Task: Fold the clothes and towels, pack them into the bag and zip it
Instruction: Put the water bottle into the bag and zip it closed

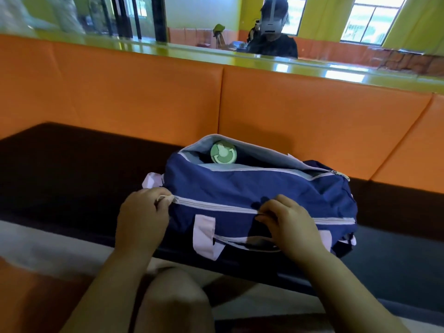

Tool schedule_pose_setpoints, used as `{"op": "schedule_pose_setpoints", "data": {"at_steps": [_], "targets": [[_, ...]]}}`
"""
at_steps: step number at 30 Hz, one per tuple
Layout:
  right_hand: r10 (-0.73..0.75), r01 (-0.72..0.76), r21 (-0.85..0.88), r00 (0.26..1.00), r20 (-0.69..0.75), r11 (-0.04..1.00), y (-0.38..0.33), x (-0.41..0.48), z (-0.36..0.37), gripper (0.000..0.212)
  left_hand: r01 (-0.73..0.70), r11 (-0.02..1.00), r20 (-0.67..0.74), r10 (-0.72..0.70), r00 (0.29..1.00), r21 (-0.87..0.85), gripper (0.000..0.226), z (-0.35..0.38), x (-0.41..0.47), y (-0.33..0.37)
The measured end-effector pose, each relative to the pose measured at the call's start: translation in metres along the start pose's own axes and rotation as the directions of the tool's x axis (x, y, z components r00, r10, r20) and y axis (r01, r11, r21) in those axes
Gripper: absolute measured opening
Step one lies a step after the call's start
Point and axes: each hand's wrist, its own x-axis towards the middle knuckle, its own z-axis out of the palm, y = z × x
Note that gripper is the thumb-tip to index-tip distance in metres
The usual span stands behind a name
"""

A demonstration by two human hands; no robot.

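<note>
Fingers (160, 197) of the left hand (144, 217) are curled and pinch the left end of a white zip (216, 206) that runs along the near side of a navy blue fabric duffel bag (240, 186).

A round pale green bottle lid (223, 152) shows inside the bag's far upper opening, which gapes wide and shows a grey lining. Pale pink webbing straps (204, 236) cross the near face of the bag, and another pink piece sticks out at its left end. Nothing lies between the hands and the bag.

The bag lies on its side on a dark brown table (72, 176), close to the near edge and right of centre. Behind the table stands an orange padded bench back (120, 92), topped by a glossy green ledge (264, 61). Beyond the ledge a person in a dark top (271, 44) sits in a room with yellow-green walls and bright windows (372, 20). The wearer's bare knee (173, 299) shows below the table edge.

The right hand (290, 224) rests on the bag near the middle of the zip, its fingers (269, 210) bent and pressed together, pinching at the zip line. Whether they hold the slider itself cannot be told. Between the two hands the zip teeth are closed.
</note>
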Motion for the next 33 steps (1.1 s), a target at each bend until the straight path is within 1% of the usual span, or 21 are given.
{"op": "schedule_pose_setpoints", "data": {"at_steps": [2, 3, 8, 10, 12, 14, 16, 17, 18, 20, 22, 26, 28, 30, 33], "targets": [[-0.016, 0.016, -0.009, 1.000, -0.005, 1.000, 0.000, 0.000, 0.001, 0.007, 0.089, 0.996, -0.002, -0.089, 0.996, -0.019, 0.018, -0.003, 0.005, -0.013], [-0.019, 0.019, -0.015, 1.000, -0.001, 1.000, -0.001, 0.000, 0.001, 0.007, 0.112, 0.993, 0.005, -0.112, 0.994, -0.026, 0.017, -0.002, 0.007, -0.017], [-0.046, 0.046, -0.008, 0.999, 0.025, 0.999, -0.004, -0.001, -0.003, 0.006, 0.113, 0.993, 0.035, -0.114, 0.993, 0.013, 0.014, 0.010, 0.012, -0.020], [-0.083, 0.083, -0.009, 0.995, 0.053, 0.996, -0.003, -0.001, -0.008, 0.008, 0.091, 0.993, 0.060, -0.095, 0.994, 0.071, 0.013, 0.013, 0.016, -0.023], [-0.095, 0.094, 0.028, 0.992, 0.080, 0.995, 0.003, 0.000, -0.013, 0.011, 0.024, 0.990, 0.069, -0.034, 0.997, 0.140, 0.016, 0.015, 0.024, -0.025], [-0.084, 0.075, 0.084, 0.991, 0.107, 0.994, 0.012, 0.000, -0.022, 0.018, -0.057, 0.986, 0.045, 0.051, 0.998, 0.157, 0.016, 0.017, 0.032, -0.020], [-0.066, 0.055, 0.109, 0.992, 0.104, 0.992, 0.024, 0.000, -0.031, 0.025, -0.153, 0.983, 0.018, 0.152, 0.988, 0.099, 0.011, 0.019, 0.040, -0.003], [-0.043, 0.032, 0.104, 0.994, 0.099, 0.994, 0.031, 0.000, -0.036, 0.023, -0.177, 0.983, 0.022, 0.176, 0.984, 0.049, 0.008, 0.022, 0.043, 0.010], [-0.008, 0.001, 0.086, 0.996, 0.088, 0.996, 0.038, 0.000, -0.041, 0.017, -0.174, 0.985, 0.047, 0.175, 0.983, -0.008, 0.005, 0.026, 0.047, 0.023], [0.067, -0.068, 0.034, 0.997, 0.033, 0.997, 0.054, -0.001, -0.051, 0.007, -0.156, 0.983, 0.158, 0.170, 0.973, -0.101, 0.004, 0.040, 0.052, 0.050], [0.159, -0.159, -0.009, 0.987, -0.038, 0.987, 0.072, -0.001, -0.060, 0.006, -0.182, 0.973, 0.263, 0.215, 0.941, -0.143, 0.004, 0.057, 0.057, 0.075], [0.339, -0.344, -0.017, 0.932, -0.129, 0.939, 0.108, -0.001, -0.078, 0.012, -0.333, 0.926, 0.364, 0.376, 0.852, -0.176, 0.007, 0.095, 0.065, 0.128], [0.414, -0.420, -0.024, 0.903, -0.116, 0.907, 0.123, -0.002, -0.082, 0.018, -0.410, 0.894, 0.392, 0.447, 0.804, -0.179, 0.013, 0.117, 0.069, 0.156], [0.478, -0.481, -0.027, 0.876, -0.064, 0.877, 0.134, -0.001, -0.083, 0.024, -0.470, 0.861, 0.433, 0.505, 0.746, -0.194, 0.019, 0.140, 0.072, 0.183], [0.528, -0.528, 0.009, 0.849, -0.016, 0.849, 0.144, 0.000, -0.083, 0.032, -0.532, 0.827, 0.497, 0.543, 0.677, -0.178, 0.025, 0.169, 0.077, 0.216]]}}
